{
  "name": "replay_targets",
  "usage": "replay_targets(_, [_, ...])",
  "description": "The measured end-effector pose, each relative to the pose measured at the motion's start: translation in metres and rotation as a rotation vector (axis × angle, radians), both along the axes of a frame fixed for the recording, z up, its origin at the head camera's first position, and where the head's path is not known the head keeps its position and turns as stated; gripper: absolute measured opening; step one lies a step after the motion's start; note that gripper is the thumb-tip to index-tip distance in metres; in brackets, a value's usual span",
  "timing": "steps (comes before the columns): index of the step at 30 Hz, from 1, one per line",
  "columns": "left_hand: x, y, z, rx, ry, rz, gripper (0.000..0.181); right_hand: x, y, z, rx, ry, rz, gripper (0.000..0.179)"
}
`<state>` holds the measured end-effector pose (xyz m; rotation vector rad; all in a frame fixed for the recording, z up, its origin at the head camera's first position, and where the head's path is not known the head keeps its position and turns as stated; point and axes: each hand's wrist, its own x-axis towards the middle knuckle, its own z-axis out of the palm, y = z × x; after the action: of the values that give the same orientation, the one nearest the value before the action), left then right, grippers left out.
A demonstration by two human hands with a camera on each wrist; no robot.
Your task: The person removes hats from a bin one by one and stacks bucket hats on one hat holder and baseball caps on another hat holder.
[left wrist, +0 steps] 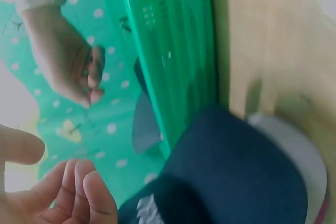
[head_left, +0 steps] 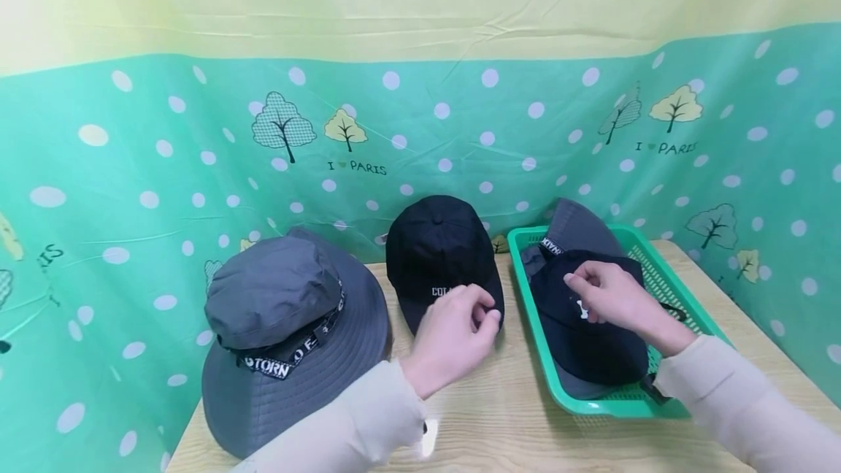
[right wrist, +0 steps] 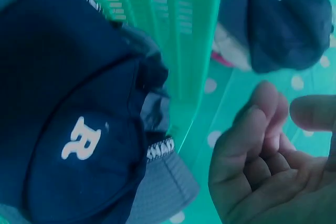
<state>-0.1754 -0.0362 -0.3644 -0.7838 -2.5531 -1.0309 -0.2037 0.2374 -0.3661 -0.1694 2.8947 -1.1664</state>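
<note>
A black cap (head_left: 436, 247) with white lettering stands upright on the table. My left hand (head_left: 456, 341) hovers in front of its brim, fingers loosely bent and thumb apart; the left wrist view shows nothing between them. Inside a green plastic basket (head_left: 614, 408) lies a second black cap (head_left: 585, 356), which bears a white letter R (right wrist: 80, 139) in the right wrist view. Beneath that cap, a grey brimmed hat (head_left: 581, 228) with a lettered band sticks out. My right hand (head_left: 614, 296) is over the basket, loosely curled and holding nothing.
A large grey bucket hat (head_left: 272, 290) with a lettered band sits on the left of the wooden table (head_left: 496, 414). Behind and along both sides hangs a green and yellow curtain (head_left: 420, 115) with dots and trees. A dark strap (head_left: 653, 389) hangs at the basket's front right.
</note>
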Motion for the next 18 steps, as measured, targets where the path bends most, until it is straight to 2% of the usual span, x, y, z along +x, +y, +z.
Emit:
replay_targets(5, [0.003, 0.022, -0.021, 0.002, -0.105, -0.010, 0.015, -0.008, 0.013, 0.000, 0.056, -0.006, 0.016, 0.036])
replay_targets(10, [0.006, 0.039, -0.042, 0.020, -0.239, -0.023, 0.024, -0.019, 0.024, -0.006, 0.137, -0.028, 0.021, 0.035])
replay_targets(13, [0.008, 0.048, -0.051, 0.037, -0.318, -0.034, 0.028, -0.027, 0.032, -0.011, 0.162, -0.048, 0.020, 0.036])
replay_targets(18, [0.012, 0.060, -0.063, 0.034, -0.398, -0.019, 0.035, -0.039, 0.049, -0.018, 0.235, -0.055, 0.006, 0.036])
